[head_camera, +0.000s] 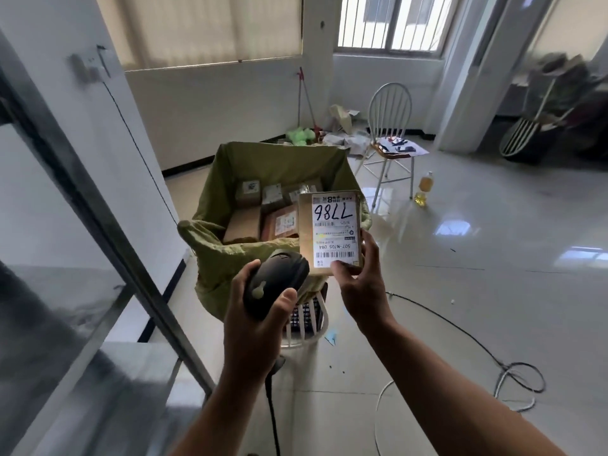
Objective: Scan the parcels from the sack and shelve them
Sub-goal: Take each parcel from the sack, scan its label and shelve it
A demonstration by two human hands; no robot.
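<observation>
My right hand [362,284] grips a small cardboard parcel [330,230] by its lower corner, white label facing me with handwritten digits and a barcode. My left hand [260,319] grips a black barcode scanner [276,281], its head just left of the parcel's bottom edge and close to the barcode. Behind both stands an open green sack [230,258] holding several brown parcels [245,225] with labels.
The sack sits on a white slatted basket [307,320]. A metal shelf frame [82,205] fills the left. A white chair [390,126] with items, an oil bottle [424,189], floor litter and loose cables [513,380] lie on the glossy tiles.
</observation>
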